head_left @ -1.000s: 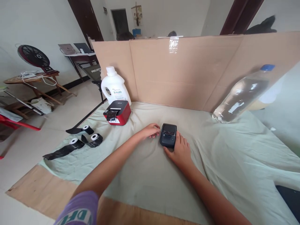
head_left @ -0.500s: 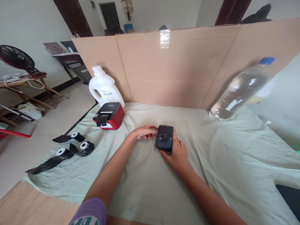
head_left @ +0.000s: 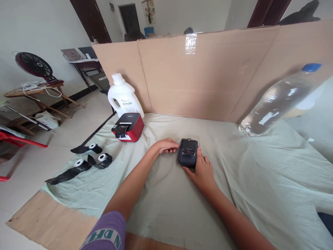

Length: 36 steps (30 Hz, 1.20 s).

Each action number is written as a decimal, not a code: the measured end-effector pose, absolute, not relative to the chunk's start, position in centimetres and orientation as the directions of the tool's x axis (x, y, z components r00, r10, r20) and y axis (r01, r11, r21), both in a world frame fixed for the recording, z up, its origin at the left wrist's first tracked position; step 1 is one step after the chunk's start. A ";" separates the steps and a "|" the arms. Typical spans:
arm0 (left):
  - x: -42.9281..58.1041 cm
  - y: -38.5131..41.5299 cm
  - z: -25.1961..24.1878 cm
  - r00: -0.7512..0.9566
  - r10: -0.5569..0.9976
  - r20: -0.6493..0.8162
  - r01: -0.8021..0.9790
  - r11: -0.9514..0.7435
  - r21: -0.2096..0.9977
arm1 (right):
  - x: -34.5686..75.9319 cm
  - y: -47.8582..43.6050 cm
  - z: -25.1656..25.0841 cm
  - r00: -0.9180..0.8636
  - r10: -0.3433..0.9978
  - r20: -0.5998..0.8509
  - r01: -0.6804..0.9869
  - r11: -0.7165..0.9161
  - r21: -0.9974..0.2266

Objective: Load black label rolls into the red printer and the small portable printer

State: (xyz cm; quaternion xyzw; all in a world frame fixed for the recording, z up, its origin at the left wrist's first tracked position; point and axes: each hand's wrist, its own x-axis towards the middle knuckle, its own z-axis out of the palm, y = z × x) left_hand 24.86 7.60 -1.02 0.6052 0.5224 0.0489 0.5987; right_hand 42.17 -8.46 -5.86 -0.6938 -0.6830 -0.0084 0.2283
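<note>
A small black printer-like device (head_left: 187,159) lies on the pale green cloth (head_left: 166,194). My right hand (head_left: 204,170) grips its right side and lower edge, thumb at the bottom corner. At the device's upper left side is my left hand (head_left: 168,145), its fingers curled together and the fingertips at the edge; whether they hold anything there is too small to tell. Farther left stands a red and black printer (head_left: 134,129) with a black strip hanging from its front. Several black rolls with white cores (head_left: 104,159) lie on the cloth at the left.
A white jug (head_left: 126,99) stands behind the red printer. Cardboard (head_left: 203,80) walls off the back. At the right, a large clear bottle with a blue cap (head_left: 275,104) leans against it. A dark object (head_left: 326,222) sits at the lower right edge.
The view has shifted, so everything appears farther right. My left hand's fingers have drawn closer together beside the device. My right hand keeps its grip.
</note>
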 end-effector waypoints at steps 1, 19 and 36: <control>24.8 7.5 -1.0 0.459 0.688 -0.562 0.570 0.257 0.780 | 42.2 -8.5 -5.9 0.066 0.943 0.326 0.953 0.037 -0.301; 23.6 6.1 -0.2 0.606 0.669 -0.429 0.388 0.221 0.894 | 42.2 -8.3 -6.2 0.060 0.935 0.350 0.956 0.047 -0.291; 27.5 8.0 -5.2 0.272 0.956 0.114 0.374 -0.214 0.903 | 42.0 -8.4 -6.1 0.064 0.939 0.339 0.962 0.033 -0.272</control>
